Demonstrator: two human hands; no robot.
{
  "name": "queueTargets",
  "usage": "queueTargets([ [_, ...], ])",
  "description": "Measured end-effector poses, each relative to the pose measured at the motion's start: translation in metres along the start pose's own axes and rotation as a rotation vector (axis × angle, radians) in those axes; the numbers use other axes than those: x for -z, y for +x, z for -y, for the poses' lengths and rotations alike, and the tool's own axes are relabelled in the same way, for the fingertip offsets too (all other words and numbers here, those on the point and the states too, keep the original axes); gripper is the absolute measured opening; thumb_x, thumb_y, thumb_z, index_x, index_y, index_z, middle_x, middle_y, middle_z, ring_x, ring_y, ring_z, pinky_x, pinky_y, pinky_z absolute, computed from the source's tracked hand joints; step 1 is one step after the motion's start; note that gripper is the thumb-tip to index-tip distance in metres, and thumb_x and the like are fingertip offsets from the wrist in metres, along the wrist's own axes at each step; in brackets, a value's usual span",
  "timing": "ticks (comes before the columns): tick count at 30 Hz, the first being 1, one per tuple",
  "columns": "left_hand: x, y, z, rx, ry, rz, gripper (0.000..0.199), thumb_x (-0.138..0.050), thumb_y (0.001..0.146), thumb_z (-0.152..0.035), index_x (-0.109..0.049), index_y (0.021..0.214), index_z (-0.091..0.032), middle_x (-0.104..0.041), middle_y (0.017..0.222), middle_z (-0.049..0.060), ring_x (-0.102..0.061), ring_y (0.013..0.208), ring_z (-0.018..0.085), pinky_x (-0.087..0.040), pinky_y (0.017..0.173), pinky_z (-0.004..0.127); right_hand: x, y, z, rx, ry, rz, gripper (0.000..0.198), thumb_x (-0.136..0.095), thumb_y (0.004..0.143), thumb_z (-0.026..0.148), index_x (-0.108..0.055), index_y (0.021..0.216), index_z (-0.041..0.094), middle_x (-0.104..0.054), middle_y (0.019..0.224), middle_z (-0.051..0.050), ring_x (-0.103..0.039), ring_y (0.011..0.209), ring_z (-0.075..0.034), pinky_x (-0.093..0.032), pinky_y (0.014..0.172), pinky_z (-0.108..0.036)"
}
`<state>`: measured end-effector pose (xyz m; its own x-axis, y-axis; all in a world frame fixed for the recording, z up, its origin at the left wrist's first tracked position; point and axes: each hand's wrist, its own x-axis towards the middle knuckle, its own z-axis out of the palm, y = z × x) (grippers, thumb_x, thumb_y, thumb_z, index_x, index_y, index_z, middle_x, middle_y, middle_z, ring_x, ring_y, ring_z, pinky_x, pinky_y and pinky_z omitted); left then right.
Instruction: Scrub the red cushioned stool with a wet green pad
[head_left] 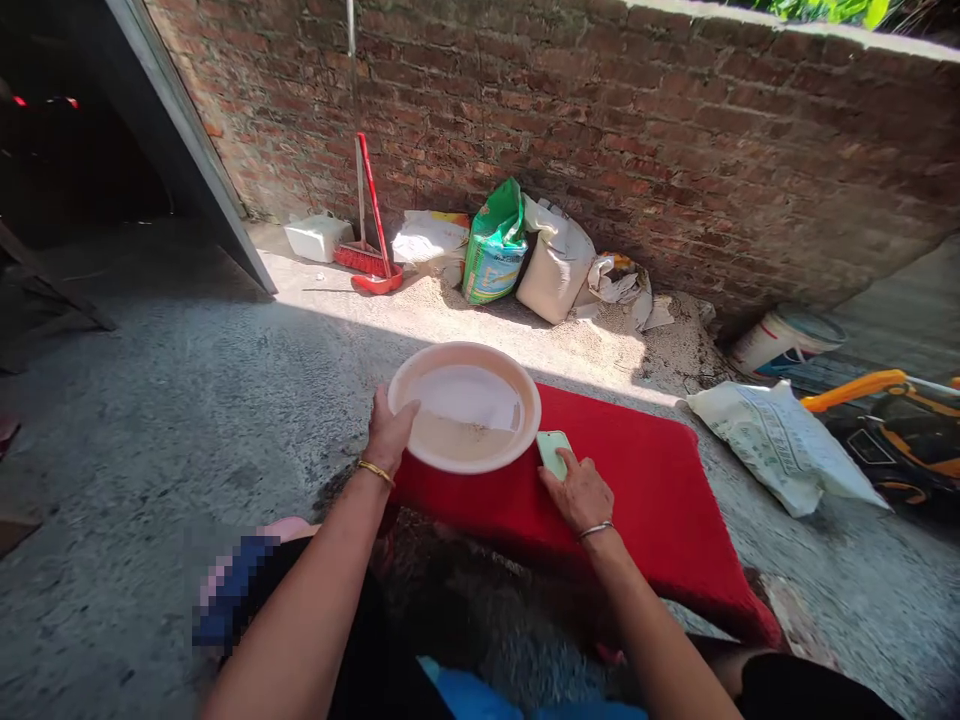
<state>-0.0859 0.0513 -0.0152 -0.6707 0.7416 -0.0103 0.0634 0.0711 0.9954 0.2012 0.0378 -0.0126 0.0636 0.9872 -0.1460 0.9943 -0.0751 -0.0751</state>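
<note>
My left hand [390, 432] grips the left rim of a round, pale peach basin [403, 440], with the thumb over the edge. Bright, reflecting water [469, 395] lies in it, and small dark specks show near its middle. The basin sits at the left end of a low bench covered with red cloth [637, 470]. Just right of the basin, my right hand [583, 492] has its thumb and fingers on a flat, pale green phone [553, 452], which lies on or just above the cloth.
Against the brick wall stand a white box [319, 238], a red broom [360, 258], a red dustpan [379, 283], a green sack [496, 245] and a white sack [556, 262]. At right are a filled bag [784, 445], a bucket [787, 340] and an orange-black machine [900, 430].
</note>
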Motion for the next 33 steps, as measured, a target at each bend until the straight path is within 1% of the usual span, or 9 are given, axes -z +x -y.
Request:
queueTargets([
  [2,-0.006,-0.004,0.002,0.066,-0.143,0.002,0.066,-0.062,0.068,-0.020,-0.041,0.131,-0.020,-0.061,0.107,0.006,-0.060,0.086,0.014,-0.052,0.078,0.029,0.000,-0.005,0.013,-0.019,0.071,0.029,0.056,-0.039,0.086,0.063,-0.046,0.131,0.031,-0.056,0.105,-0.010,-0.062,0.093,-0.024,-0.045,0.073,-0.033],
  [7,-0.011,-0.006,-0.006,0.111,-0.213,-0.023,0.057,-0.058,0.065,-0.014,-0.048,0.122,-0.018,-0.063,0.096,0.004,-0.060,0.076,0.013,-0.052,0.070,0.026,-0.003,-0.009,0.045,-0.029,0.201,0.099,0.063,-0.034,0.082,0.071,-0.046,0.122,0.023,-0.056,0.106,-0.012,-0.062,0.093,-0.027,-0.046,0.072,-0.036],
  [11,-0.010,-0.005,-0.008,0.136,-0.239,-0.039,0.057,-0.056,0.063,-0.012,-0.049,0.119,-0.019,-0.063,0.094,0.003,-0.060,0.077,0.013,-0.052,0.069,0.026,0.001,-0.004,0.046,-0.021,0.183,0.134,0.062,-0.037,0.080,0.071,-0.046,0.115,0.021,-0.055,0.111,-0.014,-0.060,0.100,-0.029,-0.046,0.077,-0.038],
  [16,-0.011,-0.003,-0.002,0.124,-0.257,-0.045,0.058,-0.056,0.061,-0.011,-0.050,0.118,-0.019,-0.062,0.093,0.003,-0.059,0.077,0.014,-0.052,0.070,0.026,0.006,0.002,0.050,-0.017,0.146,0.177,0.062,-0.041,0.079,0.069,-0.043,0.115,0.019,-0.062,0.107,-0.017,-0.062,0.098,-0.031,-0.045,0.078,-0.041],
  [19,-0.012,-0.001,0.001,0.104,-0.243,-0.058,0.057,-0.054,0.061,-0.011,-0.050,0.118,-0.019,-0.062,0.094,0.003,-0.060,0.080,0.015,-0.052,0.072,0.027,0.005,0.004,0.039,-0.043,0.137,0.166,0.062,-0.041,0.077,0.070,-0.044,0.113,0.020,-0.065,0.104,-0.016,-0.063,0.097,-0.031,-0.044,0.078,-0.040],
  [24,-0.012,-0.001,0.000,0.092,-0.203,-0.067,0.057,-0.054,0.061,-0.010,-0.050,0.118,-0.018,-0.063,0.095,0.004,-0.061,0.081,0.016,-0.053,0.074,0.029,0.008,0.002,-0.010,-0.181,0.050,0.141,0.054,-0.043,0.079,0.062,-0.046,0.112,0.019,-0.066,0.102,-0.015,-0.064,0.096,-0.031,-0.044,0.077,-0.039],
  [26,-0.012,-0.002,-0.001,0.091,-0.203,-0.058,0.058,-0.053,0.062,-0.010,-0.050,0.119,-0.018,-0.063,0.096,0.004,-0.061,0.081,0.016,-0.053,0.074,0.029,0.010,-0.003,-0.015,-0.202,0.039,0.124,0.054,-0.044,0.079,0.062,-0.048,0.110,0.019,-0.066,0.101,-0.015,-0.064,0.096,-0.030,-0.044,0.076,-0.038],
  [31,-0.011,-0.001,-0.002,0.088,-0.173,-0.062,0.056,-0.054,0.061,-0.009,-0.051,0.116,-0.018,-0.063,0.093,0.003,-0.061,0.079,0.014,-0.053,0.074,0.026,0.002,-0.026,0.031,-0.074,0.101,0.116,0.051,-0.048,0.077,0.061,-0.049,0.109,0.021,-0.067,0.099,-0.012,-0.065,0.092,-0.028,-0.045,0.073,-0.036],
  [33,-0.011,-0.001,-0.001,0.080,-0.176,-0.068,0.055,-0.054,0.060,-0.009,-0.052,0.115,-0.018,-0.063,0.092,0.003,-0.061,0.078,0.014,-0.053,0.073,0.026,-0.002,-0.032,0.039,-0.037,0.101,0.112,0.051,-0.048,0.077,0.060,-0.049,0.110,0.021,-0.066,0.101,-0.012,-0.065,0.092,-0.028,-0.045,0.074,-0.036],
])
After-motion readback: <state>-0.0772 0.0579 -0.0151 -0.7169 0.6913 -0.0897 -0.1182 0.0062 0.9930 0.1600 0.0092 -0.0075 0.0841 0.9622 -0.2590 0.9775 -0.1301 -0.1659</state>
